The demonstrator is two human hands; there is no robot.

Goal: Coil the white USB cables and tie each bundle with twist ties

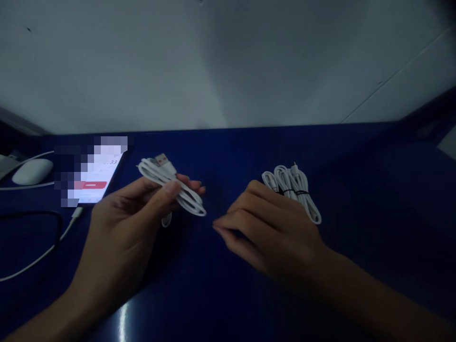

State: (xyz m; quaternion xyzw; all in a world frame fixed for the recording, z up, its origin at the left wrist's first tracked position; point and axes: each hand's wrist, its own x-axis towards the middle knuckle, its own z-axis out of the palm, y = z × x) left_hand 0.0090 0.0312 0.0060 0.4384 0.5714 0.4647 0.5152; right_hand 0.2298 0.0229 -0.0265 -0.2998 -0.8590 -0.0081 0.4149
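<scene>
"Both of my forearms, left forearm [60,306] and right forearm [374,289], come in low, closest of all."

"What has your left hand [124,223] got?"

"It has a loopy bundle of white cable [156,172], held up above the blue table [221,289]. My thumb presses on top and my fingers are under it. A flat USB plug [164,161] pokes out at the far end."

"And that small white loop [166,220] below?"

"I can't tell if it's part of the same cable."

"How about your right hand [274,228]?"

"My fingers are bent, with the tips pinched together. I can't tell if something tiny is in there. Just past my knuckles lie three bundles of white cable [302,183] with dark ties [302,192]."

"What's over on the left?"

"A phone [101,173] with a bright screen, and a white cord [77,213] at its near end. Beside it sits a smooth, round white thing [33,172]. Behind it all is a pale wall [249,61]."
</scene>
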